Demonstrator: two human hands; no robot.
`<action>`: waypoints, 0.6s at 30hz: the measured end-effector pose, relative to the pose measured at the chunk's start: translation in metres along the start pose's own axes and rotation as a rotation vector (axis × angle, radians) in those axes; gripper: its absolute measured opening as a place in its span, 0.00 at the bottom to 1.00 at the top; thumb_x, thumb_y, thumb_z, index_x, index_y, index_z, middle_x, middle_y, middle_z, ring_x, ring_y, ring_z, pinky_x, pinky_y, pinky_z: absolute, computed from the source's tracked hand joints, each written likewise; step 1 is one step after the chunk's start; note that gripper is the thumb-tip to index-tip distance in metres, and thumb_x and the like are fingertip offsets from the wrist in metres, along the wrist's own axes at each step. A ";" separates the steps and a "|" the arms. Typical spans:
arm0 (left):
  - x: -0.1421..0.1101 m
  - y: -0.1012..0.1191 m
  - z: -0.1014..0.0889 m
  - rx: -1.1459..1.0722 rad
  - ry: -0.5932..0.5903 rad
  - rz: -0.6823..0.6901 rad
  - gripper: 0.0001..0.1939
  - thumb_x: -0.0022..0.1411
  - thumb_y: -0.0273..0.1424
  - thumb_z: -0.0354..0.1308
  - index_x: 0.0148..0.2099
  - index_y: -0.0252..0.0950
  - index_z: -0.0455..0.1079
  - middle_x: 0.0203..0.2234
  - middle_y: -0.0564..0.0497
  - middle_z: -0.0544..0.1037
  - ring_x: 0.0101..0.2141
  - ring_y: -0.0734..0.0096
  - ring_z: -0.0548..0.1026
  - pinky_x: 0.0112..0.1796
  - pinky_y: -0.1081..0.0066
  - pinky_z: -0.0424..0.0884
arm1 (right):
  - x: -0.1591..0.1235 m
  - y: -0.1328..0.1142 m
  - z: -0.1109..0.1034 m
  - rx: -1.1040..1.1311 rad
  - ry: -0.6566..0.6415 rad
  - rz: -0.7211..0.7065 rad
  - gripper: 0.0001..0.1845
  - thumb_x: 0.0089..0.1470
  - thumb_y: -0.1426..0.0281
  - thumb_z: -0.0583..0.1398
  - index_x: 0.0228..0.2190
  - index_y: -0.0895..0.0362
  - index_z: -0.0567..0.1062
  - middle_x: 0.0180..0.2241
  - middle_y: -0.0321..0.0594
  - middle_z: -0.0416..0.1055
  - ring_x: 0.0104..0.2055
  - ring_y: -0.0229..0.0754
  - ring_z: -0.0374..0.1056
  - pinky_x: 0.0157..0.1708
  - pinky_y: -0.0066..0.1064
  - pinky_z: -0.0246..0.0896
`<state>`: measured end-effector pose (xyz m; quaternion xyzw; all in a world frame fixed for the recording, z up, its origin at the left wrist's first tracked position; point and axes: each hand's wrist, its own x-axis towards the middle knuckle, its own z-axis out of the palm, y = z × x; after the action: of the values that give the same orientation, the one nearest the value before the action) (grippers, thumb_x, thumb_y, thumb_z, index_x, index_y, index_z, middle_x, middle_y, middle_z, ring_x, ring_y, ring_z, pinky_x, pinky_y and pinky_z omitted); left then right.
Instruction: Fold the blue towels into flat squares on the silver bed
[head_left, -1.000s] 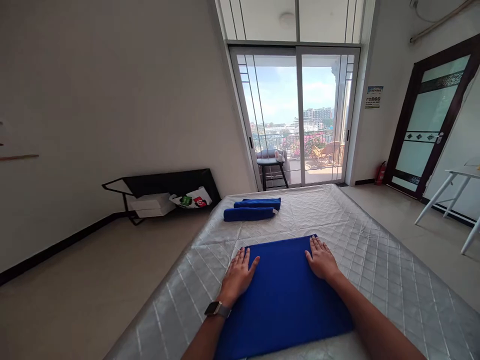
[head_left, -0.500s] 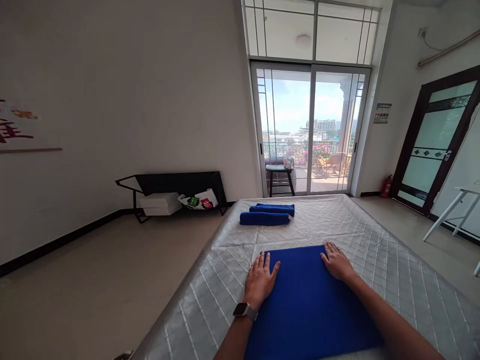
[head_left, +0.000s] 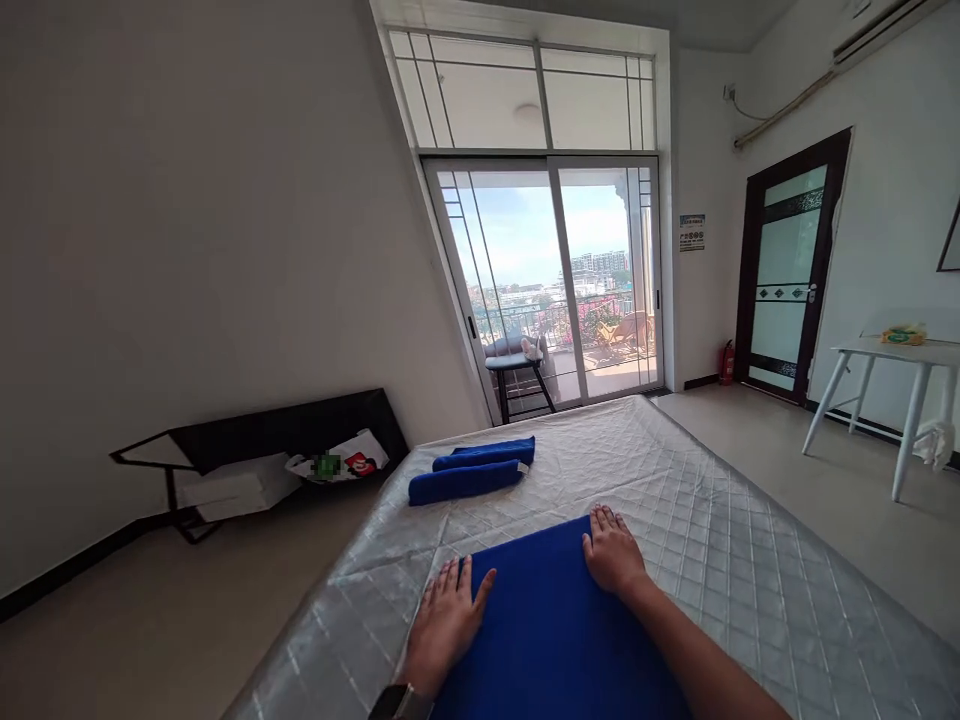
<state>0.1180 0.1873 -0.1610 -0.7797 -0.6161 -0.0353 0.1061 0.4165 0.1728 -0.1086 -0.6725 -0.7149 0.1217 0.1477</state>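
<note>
A blue cloth, towel-like, is spread flat on the silver-white quilted cover. My left hand lies open on its far left corner, fingers stretched forward and thumb out over the cloth. On the far right corner rests my right hand, palm down, with the fingers extended and the thumb apart. Neither hand grips anything. Beyond the cloth lie two blue rolls of similar fabric, side by side. The cloth's near end runs out of the bottom of the view.
Left of the cover, a black frame stands by the wall with a white box and a printed bag. A stool is by the sliding glass door. At right stands a white table; a fire extinguisher is beside the door.
The view has turned to the right and tilted, so the cloth, rolls and hands appear further left and lower. Both hands remain flat on the cloth's far corners.
</note>
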 end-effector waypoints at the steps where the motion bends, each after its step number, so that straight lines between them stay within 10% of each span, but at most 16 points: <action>1: 0.007 0.017 -0.003 0.001 0.013 0.021 0.32 0.71 0.48 0.41 0.68 0.38 0.62 0.63 0.36 0.69 0.66 0.47 0.61 0.62 0.45 0.59 | 0.001 0.001 0.002 0.011 0.009 -0.002 0.34 0.66 0.64 0.43 0.68 0.69 0.55 0.70 0.52 0.46 0.73 0.46 0.40 0.70 0.41 0.34; 7: 0.050 0.155 -0.019 -0.133 0.073 0.361 0.27 0.74 0.37 0.39 0.71 0.38 0.55 0.63 0.37 0.69 0.64 0.53 0.66 0.60 0.48 0.65 | 0.003 0.009 0.009 0.016 0.011 -0.054 0.34 0.64 0.68 0.46 0.68 0.69 0.54 0.70 0.54 0.48 0.73 0.47 0.41 0.70 0.43 0.38; 10: 0.053 0.176 -0.020 -0.128 0.070 0.377 0.27 0.74 0.32 0.38 0.71 0.39 0.55 0.64 0.39 0.67 0.64 0.54 0.65 0.61 0.48 0.65 | 0.004 0.011 0.010 0.007 0.000 -0.079 0.34 0.64 0.69 0.47 0.68 0.69 0.54 0.70 0.55 0.48 0.73 0.48 0.41 0.70 0.43 0.37; 13: 0.042 0.139 -0.013 -0.080 0.046 0.287 0.27 0.73 0.32 0.38 0.70 0.41 0.59 0.67 0.42 0.64 0.66 0.54 0.61 0.63 0.47 0.61 | 0.004 0.009 0.010 0.012 0.020 -0.047 0.33 0.65 0.68 0.45 0.67 0.69 0.55 0.70 0.54 0.47 0.73 0.48 0.41 0.70 0.43 0.37; 18: 0.010 0.018 0.013 0.000 0.044 0.097 0.28 0.69 0.30 0.40 0.68 0.45 0.63 0.65 0.45 0.68 0.66 0.54 0.62 0.62 0.46 0.61 | 0.003 0.005 0.006 0.002 0.018 -0.028 0.33 0.67 0.65 0.43 0.67 0.69 0.55 0.70 0.53 0.48 0.73 0.47 0.41 0.70 0.42 0.36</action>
<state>0.1369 0.1953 -0.1736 -0.8077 -0.5751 -0.0471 0.1212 0.4189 0.1766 -0.1163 -0.6634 -0.7227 0.1145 0.1564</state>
